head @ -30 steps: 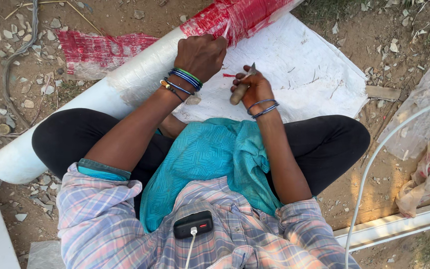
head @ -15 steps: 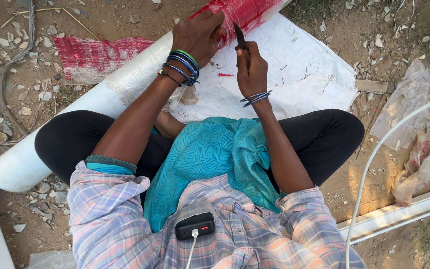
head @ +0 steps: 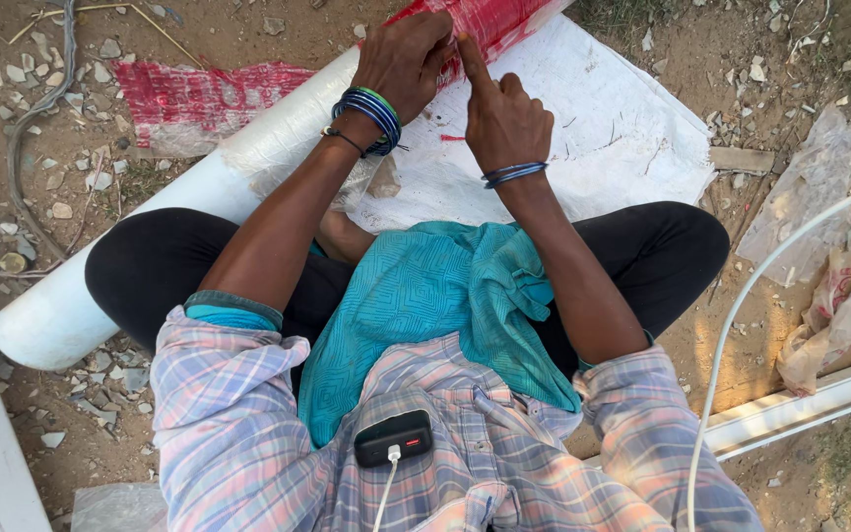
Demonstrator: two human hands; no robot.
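I sit cross-legged on bare ground with a long white pipe (head: 199,197) lying across my knees. Its far end is covered in clear film and red woven wrap (head: 504,20). My left hand (head: 406,59), with blue and green bangles at the wrist, grips the red wrap on top of the pipe. My right hand (head: 504,123) is closed in a fist just right of it, one digit stretched up against the edge of the red wrap. The small wooden-handled knife it held a moment ago is hidden inside the fist.
A white woven sheet (head: 632,128) lies under the pipe's end, with a red scrap (head: 453,138) on it. More red wrap (head: 199,99) lies behind the pipe. Crumpled plastic bags (head: 829,266), a white cable (head: 741,315) and a white rail (head: 800,404) are at right. Stones litter the dirt.
Both hands moved up along the pipe toward the red wrap. The right hand, which held the knife out in the open, has raised it to the wrap beside the left hand.
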